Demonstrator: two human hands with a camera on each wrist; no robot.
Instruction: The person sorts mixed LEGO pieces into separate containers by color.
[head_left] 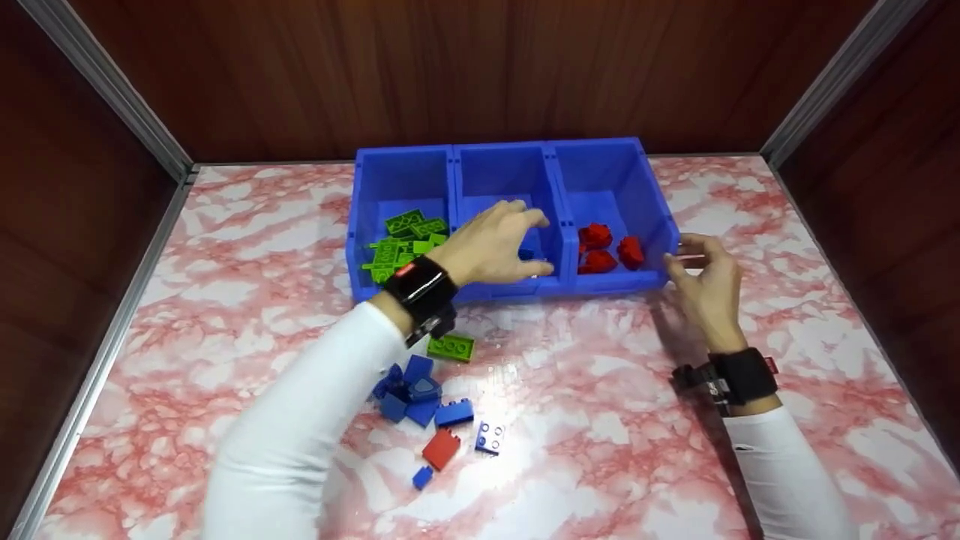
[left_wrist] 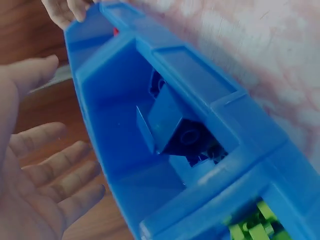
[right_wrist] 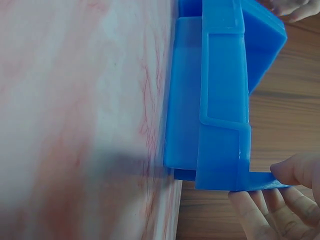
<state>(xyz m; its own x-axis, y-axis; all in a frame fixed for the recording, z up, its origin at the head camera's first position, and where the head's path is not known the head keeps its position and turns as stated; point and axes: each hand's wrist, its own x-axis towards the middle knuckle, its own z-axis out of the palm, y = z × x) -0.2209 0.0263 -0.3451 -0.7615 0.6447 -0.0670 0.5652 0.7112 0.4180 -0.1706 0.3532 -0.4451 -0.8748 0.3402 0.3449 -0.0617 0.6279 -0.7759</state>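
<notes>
A blue storage bin with three compartments stands at the back of the table. My left hand hovers over the middle compartment with fingers spread and nothing in them; the left wrist view shows that palm beside the bin wall. Blue bricks lie in that compartment, partly hidden by the hand in the head view. Green bricks fill the front of the left compartment, and several red bricks lie in the right one. My right hand pinches the bin's right side wall between thumb and fingers.
On the marbled table in front of the bin lie a green brick, a cluster of blue bricks, a red brick and a small blue brick. A studded brick shines in glare. Wooden panels enclose the table.
</notes>
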